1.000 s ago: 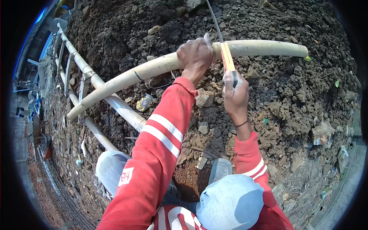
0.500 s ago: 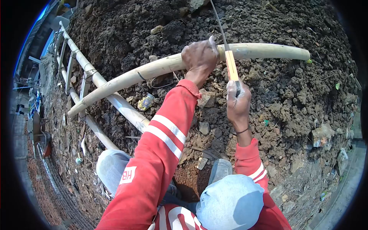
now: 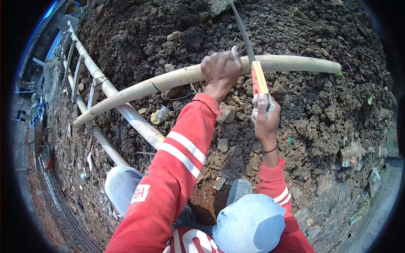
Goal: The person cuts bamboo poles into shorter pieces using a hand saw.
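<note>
A long, curved bamboo pole (image 3: 177,77) lies across the view over dark, lumpy soil. My left hand (image 3: 221,69) is wrapped around it near the middle. Just right of that hand, the blade of a hand saw (image 3: 246,37) crosses the pole and points away from me. My right hand (image 3: 266,114) grips the saw's orange and yellow handle, held on the near side of the pole. The pole's left end rests over a bamboo ladder-like frame (image 3: 133,115). Whether the blade has cut into the pole is hard to make out.
Stones (image 3: 227,113) and clods of soil (image 3: 320,109) cover the ground. A crumpled yellow and blue wrapper (image 3: 159,115) lies below the pole. My knees (image 3: 249,223) are bent close beneath my arms. At the far left stands a wheelbarrow-like object (image 3: 39,141).
The saw has moved toward me and slightly right with my right hand. The pole's right part sits a little lower in view. My left hand keeps its hold.
</note>
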The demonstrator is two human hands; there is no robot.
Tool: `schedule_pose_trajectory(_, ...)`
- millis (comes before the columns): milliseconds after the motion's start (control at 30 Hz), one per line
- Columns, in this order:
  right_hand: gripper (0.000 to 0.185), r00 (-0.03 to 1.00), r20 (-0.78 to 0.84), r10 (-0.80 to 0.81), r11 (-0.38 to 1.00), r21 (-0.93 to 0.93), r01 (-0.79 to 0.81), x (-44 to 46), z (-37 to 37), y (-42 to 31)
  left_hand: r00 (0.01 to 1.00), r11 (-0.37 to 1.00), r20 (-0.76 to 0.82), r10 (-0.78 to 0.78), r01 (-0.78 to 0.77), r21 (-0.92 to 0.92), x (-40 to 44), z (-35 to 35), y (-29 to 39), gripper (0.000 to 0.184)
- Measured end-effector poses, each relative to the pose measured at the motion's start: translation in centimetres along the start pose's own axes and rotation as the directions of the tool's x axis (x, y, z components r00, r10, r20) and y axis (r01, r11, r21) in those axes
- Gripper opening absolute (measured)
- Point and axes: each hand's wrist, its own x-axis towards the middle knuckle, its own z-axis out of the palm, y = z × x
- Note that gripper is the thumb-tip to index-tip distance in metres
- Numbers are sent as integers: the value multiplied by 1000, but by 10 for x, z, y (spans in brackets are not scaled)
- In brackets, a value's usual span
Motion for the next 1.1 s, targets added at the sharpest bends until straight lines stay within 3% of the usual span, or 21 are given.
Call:
schedule_pose_trajectory(100, 42, 983, 33, 178, 980, -92, -175, -96, -36, -10, 1000, 999, -7, -29, 29, -21, 4, 4, 2, 59)
schedule_pose_trajectory(133, 49, 965, -49, 256, 965, -46, -258, -140, -46, -13, 998, 998, 16, -57, 57, -33, 7, 2, 1, 59)
schedule_pose_trajectory(167, 55, 981, -103, 162, 979, -109, -173, -170, -54, -19, 999, 998, -2, -41, 41, -55, 6, 3, -1, 60)
schedule_pose_trajectory(200, 61, 963, -89, 256, 958, -110, -265, -208, -68, -8, 998, 997, -1, -58, 57, -45, 5, 5, -4, 60)
schedule_pose_trajectory(267, 59, 983, 6, 183, 982, -36, -183, -197, -71, 14, 999, 998, -34, -12, 10, -55, -8, 4, 0, 61)
schedule_pose_trajectory(300, 50, 957, -83, 277, 961, -2, -278, -145, -44, -17, 997, 999, -82, 7, -11, -43, -13, 2, 5, 61)
schedule_pose_trajectory(333, 40, 971, -36, 236, 972, 1, -236, -92, -28, -5, 991, 998, -124, 55, -56, -1, -19, 11, 1, 60)
schedule_pose_trajectory(400, 40, 995, -35, -92, 985, -153, 85, -2, 9, 9, 994, 997, 85, -67, 70, -24, -7, -6, 5, 59)
schedule_pose_trajectory(467, 37, 986, -52, -158, 978, -143, 149, 1, 12, 14, 999, 1000, 35, -23, 24, -9, 3, -3, 0, 59)
schedule_pose_trajectory(500, 32, 996, -15, 84, 996, 15, -84, -18, -2, -6, 1000, 1000, 26, 5, -5, -3, 1, 2, -2, 59)
schedule_pose_trajectory(567, 38, 985, -16, 171, 982, -76, -172, -83, -25, -12, 998, 1000, 58, -23, 24, -18, 8, 1, 3, 59)
schedule_pose_trajectory(633, 53, 980, -54, 190, 966, -170, -197, -167, -55, -9, 995, 997, 68, -71, 73, -26, 9, 0, 2, 57)
schedule_pose_trajectory(667, 54, 966, -225, 127, 926, -323, -197, -191, -42, -25, 994, 996, 64, -85, 86, -19, 8, 2, 0, 57)
schedule_pose_trajectory(733, 51, 987, -150, 50, 949, -299, -94, -192, -47, -22, 1000, 1000, 18, 7, -6, -22, -6, 3, -1, 55)
schedule_pose_trajectory(800, 44, 969, -39, 244, 966, -82, -246, -112, -32, -18, 999, 999, -47, 16, -17, -34, -16, 3, 6, 55)
schedule_pose_trajectory(867, 31, 995, -38, -96, 970, -228, 84, -11, 4, 1, 995, 999, -89, 34, -37, -33, -17, 2, 3, 55)
schedule_pose_trajectory(900, 30, 996, -38, -83, 992, -97, 79, 6, 13, 8, 998, 998, 22, -58, 58, -1, 0, 1, 2, 57)
schedule_pose_trajectory(933, 30, 995, -28, -97, 992, -89, 94, 6, 12, 4, 998, 998, 4, -61, 61, 6, 7, -3, 0, 57)
schedule_pose_trajectory(1000, 37, 996, 33, 88, 996, 19, -88, -31, -11, -4, 999, 1000, 49, -4, 4, -11, 6, -1, 0, 57)
schedule_pose_trajectory(1067, 41, 978, 10, 207, 974, -91, -206, -111, -39, -3, 991, 997, 110, -75, 77, -13, 13, -2, 3, 56)
schedule_pose_trajectory(1100, 43, 983, -82, 162, 970, -171, -174, -155, -45, -10, 993, 997, 90, -78, 78, 4, 14, 0, 3, 56)
